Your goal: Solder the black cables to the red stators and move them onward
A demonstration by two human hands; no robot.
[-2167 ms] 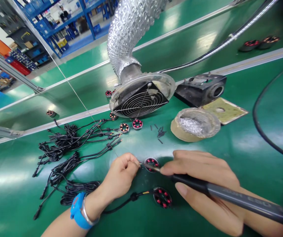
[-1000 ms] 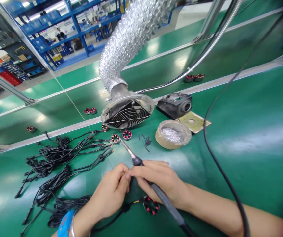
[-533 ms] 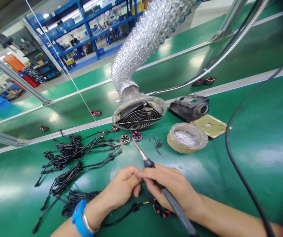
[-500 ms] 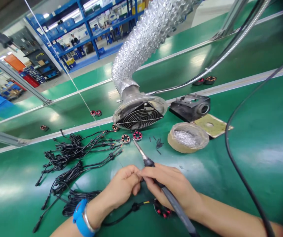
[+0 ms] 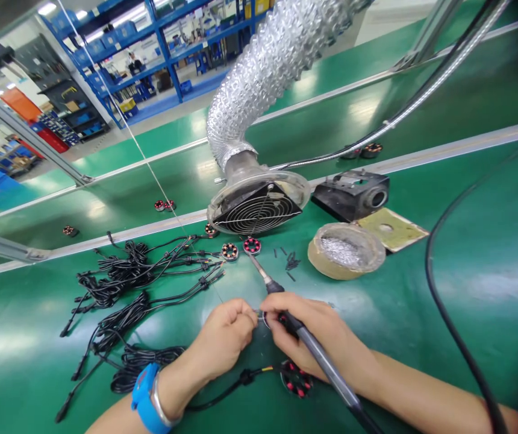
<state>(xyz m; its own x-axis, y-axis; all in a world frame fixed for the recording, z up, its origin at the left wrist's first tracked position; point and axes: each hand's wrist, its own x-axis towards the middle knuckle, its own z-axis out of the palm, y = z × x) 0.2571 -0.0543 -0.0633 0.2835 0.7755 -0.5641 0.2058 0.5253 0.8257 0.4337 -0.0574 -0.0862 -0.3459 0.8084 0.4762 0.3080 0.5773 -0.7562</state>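
My right hand (image 5: 317,331) is wrapped round a soldering iron (image 5: 320,352), whose tip points away near a stator with red windings (image 5: 252,246). Those same fingers also steady another stator (image 5: 267,319), mostly hidden by them. Close beside it, my left hand (image 5: 228,331) is closed in a pinch on a thin wire (image 5: 259,317) running to that stator. Beneath my right hand lies a larger stator (image 5: 296,380) with red parts, and a black cable (image 5: 227,395) ends in bare coloured leads near it. A copper-wound stator (image 5: 229,251) lies beyond my hands.
Bundles of black cables (image 5: 123,319) spread across the left. A fume extractor (image 5: 259,211) with a silver duct (image 5: 259,84) stands ahead. To the right are a round tub (image 5: 317,260), a soldering iron stand (image 5: 353,196), a yellow sponge (image 5: 403,232) and black tubing bits (image 5: 292,262).
My hands have drawn slightly apart, so a stator in my right fingers and a thin wire now show between them. The view has shifted slightly.
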